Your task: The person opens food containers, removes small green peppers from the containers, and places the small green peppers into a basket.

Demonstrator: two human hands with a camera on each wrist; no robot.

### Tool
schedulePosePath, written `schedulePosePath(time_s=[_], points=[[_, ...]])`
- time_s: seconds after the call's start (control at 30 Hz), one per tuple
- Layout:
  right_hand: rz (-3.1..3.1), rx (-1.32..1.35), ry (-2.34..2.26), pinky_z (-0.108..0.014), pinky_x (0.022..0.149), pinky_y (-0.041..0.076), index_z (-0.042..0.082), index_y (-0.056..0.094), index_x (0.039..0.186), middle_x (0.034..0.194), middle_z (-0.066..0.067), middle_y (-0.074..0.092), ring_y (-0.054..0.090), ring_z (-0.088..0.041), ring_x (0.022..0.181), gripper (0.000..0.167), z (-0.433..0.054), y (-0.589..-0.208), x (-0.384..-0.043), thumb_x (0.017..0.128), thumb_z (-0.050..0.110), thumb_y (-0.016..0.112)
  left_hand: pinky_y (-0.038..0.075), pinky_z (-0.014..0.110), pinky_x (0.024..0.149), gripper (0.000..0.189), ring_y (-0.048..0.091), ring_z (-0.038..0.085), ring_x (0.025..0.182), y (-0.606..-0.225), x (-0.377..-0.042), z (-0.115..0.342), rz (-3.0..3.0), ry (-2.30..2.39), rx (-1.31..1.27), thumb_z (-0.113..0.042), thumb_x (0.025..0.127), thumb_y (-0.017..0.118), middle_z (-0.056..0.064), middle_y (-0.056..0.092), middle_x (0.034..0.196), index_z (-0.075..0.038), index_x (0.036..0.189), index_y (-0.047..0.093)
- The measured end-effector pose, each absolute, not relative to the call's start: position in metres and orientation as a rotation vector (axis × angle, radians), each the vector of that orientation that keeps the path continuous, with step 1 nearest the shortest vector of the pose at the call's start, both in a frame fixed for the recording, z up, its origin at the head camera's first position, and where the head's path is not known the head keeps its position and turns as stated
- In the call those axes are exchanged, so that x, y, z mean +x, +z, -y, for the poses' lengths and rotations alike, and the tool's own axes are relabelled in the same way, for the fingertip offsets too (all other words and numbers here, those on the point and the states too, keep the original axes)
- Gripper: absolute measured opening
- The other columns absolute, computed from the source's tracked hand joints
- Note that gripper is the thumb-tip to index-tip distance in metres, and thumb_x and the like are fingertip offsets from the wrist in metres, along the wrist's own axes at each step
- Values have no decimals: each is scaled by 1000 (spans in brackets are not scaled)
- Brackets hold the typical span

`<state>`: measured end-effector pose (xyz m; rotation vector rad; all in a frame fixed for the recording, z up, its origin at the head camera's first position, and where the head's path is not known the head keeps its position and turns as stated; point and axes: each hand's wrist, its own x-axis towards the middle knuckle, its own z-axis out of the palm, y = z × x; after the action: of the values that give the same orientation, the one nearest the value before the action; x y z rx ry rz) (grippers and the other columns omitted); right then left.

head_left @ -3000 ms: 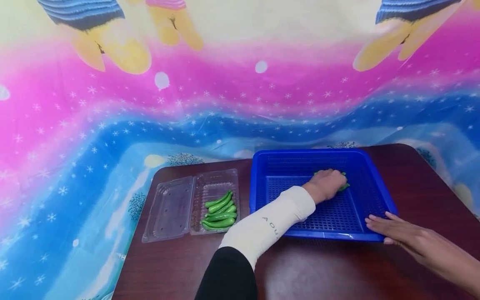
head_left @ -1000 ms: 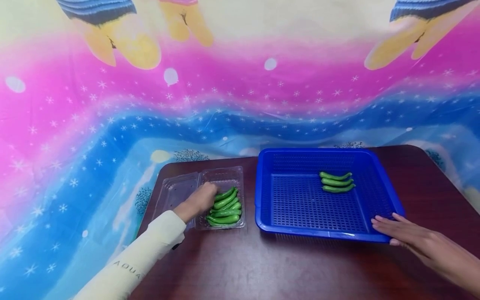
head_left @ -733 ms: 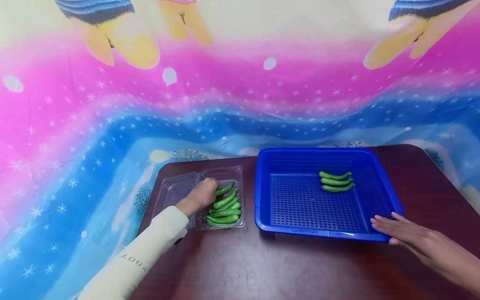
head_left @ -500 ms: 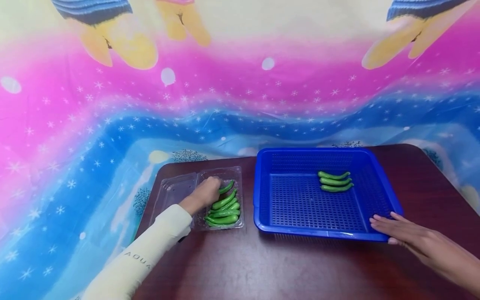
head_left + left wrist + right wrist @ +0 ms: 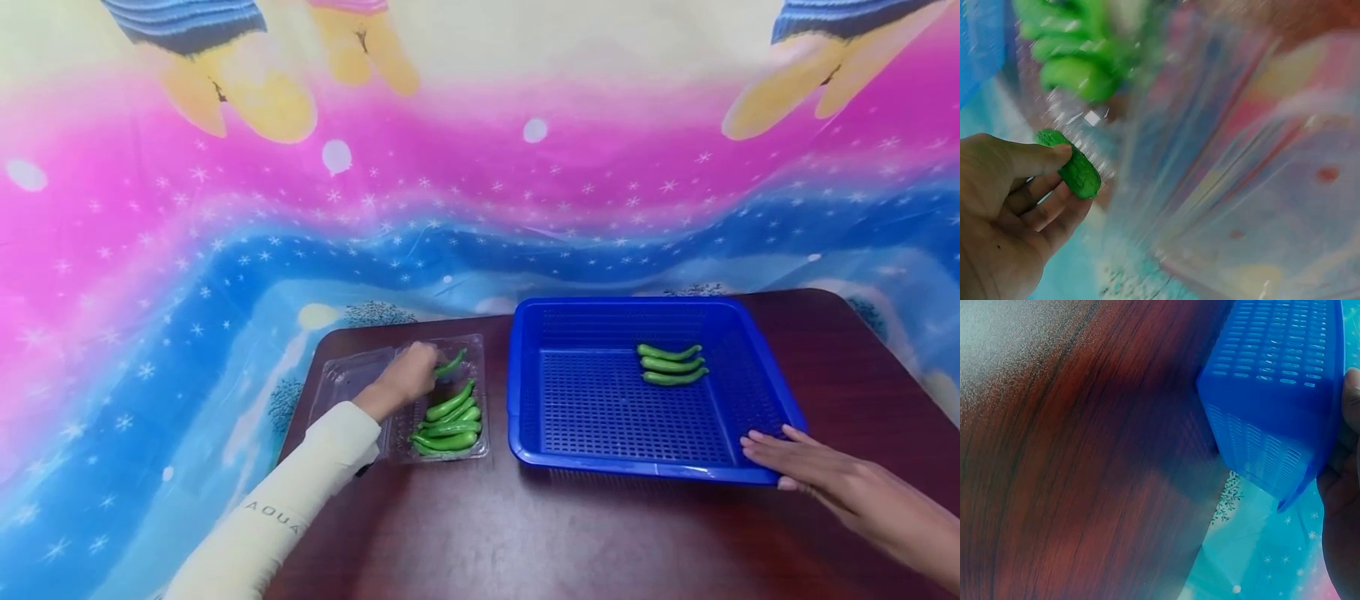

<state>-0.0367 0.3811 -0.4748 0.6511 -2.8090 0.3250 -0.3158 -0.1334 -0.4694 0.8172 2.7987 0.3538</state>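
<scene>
My left hand (image 5: 408, 375) pinches a green chili pepper (image 5: 452, 363) between thumb and fingers, above the far part of a clear plastic clamshell box (image 5: 480, 350). Up close in the left wrist view, that pepper (image 5: 1079, 172) has a wrinkled, textured surface. Several more green peppers (image 5: 450, 429) lie stacked in the near part of the box. My right hand (image 5: 832, 475) rests with straight fingers on the near right corner of a blue plastic basket (image 5: 652, 471). Three green peppers (image 5: 671, 365) lie side by side in the basket, toward its far right.
The box's hinged lid (image 5: 345, 379) lies folded back on its left side. Both containers stand on a dark reddish-brown wooden table (image 5: 487, 525). Behind it hangs a printed pink and blue cloth (image 5: 450, 183).
My left hand has left the basket, where three peppers now show, and moved to the clear box. It has lifted a pepper away from the others there. The right hand stays on the basket.
</scene>
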Motion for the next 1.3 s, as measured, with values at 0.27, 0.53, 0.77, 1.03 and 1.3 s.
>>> schedulePosePath(time_s=[0.27,0.53,0.77,1.03,1.3], points=[[2845,637,345,5,110,4,32,57,146,155,27,41,6,18,149,72,-381,-473,-36,83,5,79,56,26,58,43,66,19,73,-419,-327,120,-2791,501,915,17,81,58,14,76,112,-3,115,76],[2904,564,341,6,107,0,34,57,146,153,27,43,1,21,146,65,-381,-474,-35,89,10,76,57,40,100,34,69,17,86,-375,-325,83,-2783,597,1037,12,89,61,9,77,107,-5,115,75],[2944,526,336,6,105,-3,34,57,146,152,25,45,-2,24,144,60,-381,-473,-34,92,13,73,58,18,67,37,70,19,89,-353,-323,42,-2726,522,1143,10,91,63,13,74,115,-4,124,71],[2889,584,347,6,108,1,33,58,145,152,27,43,3,21,147,65,-382,-473,-35,88,9,77,58,19,88,34,70,19,107,-343,-311,-12,-2667,308,1335,3,94,66,9,74,119,-6,126,71],[2804,670,317,6,108,8,29,58,146,155,23,44,10,17,149,77,-380,-471,-36,77,4,83,55,22,98,29,69,16,114,-337,-295,-58,-2602,156,1522,-2,96,67,3,75,121,-11,122,74]])
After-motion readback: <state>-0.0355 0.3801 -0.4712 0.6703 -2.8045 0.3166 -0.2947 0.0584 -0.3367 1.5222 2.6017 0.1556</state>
